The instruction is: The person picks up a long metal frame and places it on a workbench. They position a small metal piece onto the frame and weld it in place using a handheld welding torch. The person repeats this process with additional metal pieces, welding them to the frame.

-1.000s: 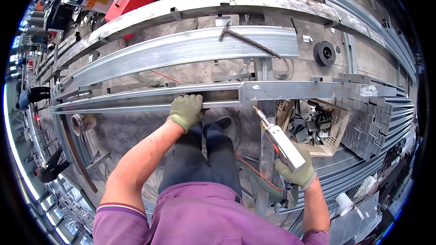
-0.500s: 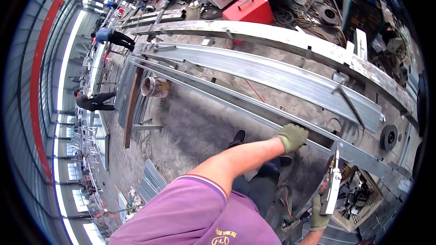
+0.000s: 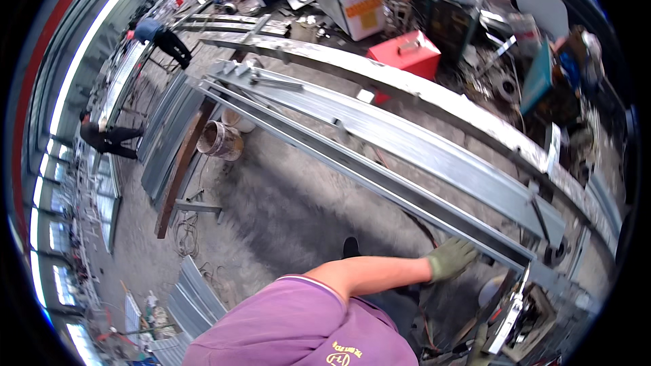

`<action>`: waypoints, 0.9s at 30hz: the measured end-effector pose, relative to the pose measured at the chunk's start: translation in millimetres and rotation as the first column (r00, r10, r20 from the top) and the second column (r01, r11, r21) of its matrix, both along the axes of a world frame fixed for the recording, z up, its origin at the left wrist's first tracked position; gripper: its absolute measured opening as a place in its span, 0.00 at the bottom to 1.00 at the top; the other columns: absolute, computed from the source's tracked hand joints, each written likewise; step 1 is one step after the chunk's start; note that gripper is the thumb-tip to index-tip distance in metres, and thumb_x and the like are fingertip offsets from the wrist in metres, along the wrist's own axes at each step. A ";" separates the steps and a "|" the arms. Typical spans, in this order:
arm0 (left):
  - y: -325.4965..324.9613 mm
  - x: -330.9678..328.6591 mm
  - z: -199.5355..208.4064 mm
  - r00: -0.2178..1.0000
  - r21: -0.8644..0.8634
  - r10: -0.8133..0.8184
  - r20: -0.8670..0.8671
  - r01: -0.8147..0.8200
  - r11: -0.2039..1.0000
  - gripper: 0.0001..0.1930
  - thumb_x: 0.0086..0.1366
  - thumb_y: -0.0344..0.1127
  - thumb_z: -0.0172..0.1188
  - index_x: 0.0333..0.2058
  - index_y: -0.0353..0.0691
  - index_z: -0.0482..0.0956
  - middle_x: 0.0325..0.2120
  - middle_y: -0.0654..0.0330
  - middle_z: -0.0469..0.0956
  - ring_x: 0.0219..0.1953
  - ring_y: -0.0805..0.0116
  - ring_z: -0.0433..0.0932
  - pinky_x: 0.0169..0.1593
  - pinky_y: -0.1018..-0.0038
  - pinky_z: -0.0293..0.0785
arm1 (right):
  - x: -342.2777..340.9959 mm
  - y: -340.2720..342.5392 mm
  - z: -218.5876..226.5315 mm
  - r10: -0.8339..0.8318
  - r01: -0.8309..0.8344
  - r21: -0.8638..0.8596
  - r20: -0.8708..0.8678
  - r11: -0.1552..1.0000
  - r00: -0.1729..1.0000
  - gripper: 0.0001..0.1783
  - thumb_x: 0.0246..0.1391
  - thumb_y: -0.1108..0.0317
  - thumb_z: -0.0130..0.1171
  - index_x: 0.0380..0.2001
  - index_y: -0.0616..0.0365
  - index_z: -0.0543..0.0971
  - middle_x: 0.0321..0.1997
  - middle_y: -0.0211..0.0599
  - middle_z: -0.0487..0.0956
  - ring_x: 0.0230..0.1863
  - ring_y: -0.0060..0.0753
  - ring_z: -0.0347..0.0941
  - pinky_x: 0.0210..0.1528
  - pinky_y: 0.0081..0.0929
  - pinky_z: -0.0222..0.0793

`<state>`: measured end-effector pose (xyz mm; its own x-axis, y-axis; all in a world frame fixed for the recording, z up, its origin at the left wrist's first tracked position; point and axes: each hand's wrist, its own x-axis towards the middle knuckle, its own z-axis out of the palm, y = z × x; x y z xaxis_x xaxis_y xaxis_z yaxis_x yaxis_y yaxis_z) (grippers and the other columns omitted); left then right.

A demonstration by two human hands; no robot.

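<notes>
A long galvanized steel channel (image 3: 380,179) runs from the far left to the right in front of me, its hollow side up. At its near edge, close to the right end, rests my left hand (image 3: 453,259) in an olive work glove, fingers stretched out and holding nothing. My right hand (image 3: 480,347), gloved too and partly hidden at the lower edge, is closed round a silver-white tool (image 3: 508,323) with a slim pointed tip. That tip is close to the channel's right end; whether it touches, I cannot tell.
Beyond lie a wide ribbed steel profile (image 3: 380,120) and a white-stained beam (image 3: 434,88). A red box (image 3: 407,56) and machines stand behind. A bucket (image 3: 220,141) and a brown beam (image 3: 182,166) are at left. Two people (image 3: 108,139) work farther off. A crate (image 3: 539,325) sits at lower right.
My left hand has shifted along the channel toward its right end, and its fingers have straightened. My right hand still holds the tool, now lower in view. The whole view has turned.
</notes>
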<state>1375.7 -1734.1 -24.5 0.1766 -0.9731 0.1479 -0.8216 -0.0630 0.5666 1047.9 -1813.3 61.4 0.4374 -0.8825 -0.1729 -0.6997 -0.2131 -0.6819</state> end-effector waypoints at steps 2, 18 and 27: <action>79.1 58.6 8.4 0.978 0.085 -0.081 -0.190 0.098 0.992 0.21 0.64 0.43 0.63 0.53 0.38 0.80 0.55 0.48 0.79 0.59 0.46 0.77 0.64 0.53 0.71 | 32.4 35.2 11.9 0.008 -0.012 -0.074 -0.050 0.997 0.999 0.14 0.63 0.69 0.67 0.50 0.59 0.80 0.35 0.28 0.77 0.32 0.27 0.72 0.36 0.32 0.72; 660.1 227.1 -2.9 -0.130 0.651 0.977 0.166 -0.730 -0.208 0.22 0.67 0.52 0.58 0.45 0.39 0.87 0.49 0.43 0.86 0.53 0.40 0.83 0.57 0.52 0.78 | 526.5 178.2 48.4 0.775 -0.737 -0.240 0.171 0.631 0.608 0.10 0.50 0.69 0.71 0.35 0.59 0.83 0.28 0.39 0.83 0.29 0.42 0.83 0.35 0.37 0.79; 684.4 56.0 -71.6 -0.050 0.974 0.997 0.059 -0.216 -0.069 0.27 0.67 0.58 0.58 0.51 0.43 0.88 0.49 0.44 0.87 0.53 0.43 0.85 0.56 0.55 0.79 | 716.6 221.8 4.9 0.819 -0.820 0.007 -0.036 0.573 0.572 0.17 0.52 0.55 0.74 0.38 0.54 0.85 0.32 0.44 0.87 0.36 0.50 0.87 0.40 0.44 0.82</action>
<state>1431.8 -1049.7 -96.1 0.3454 0.2484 -0.9050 0.6074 -0.7943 0.0138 1764.6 -1591.5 66.2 0.9691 -0.1517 -0.1946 -0.2437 -0.7130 -0.6574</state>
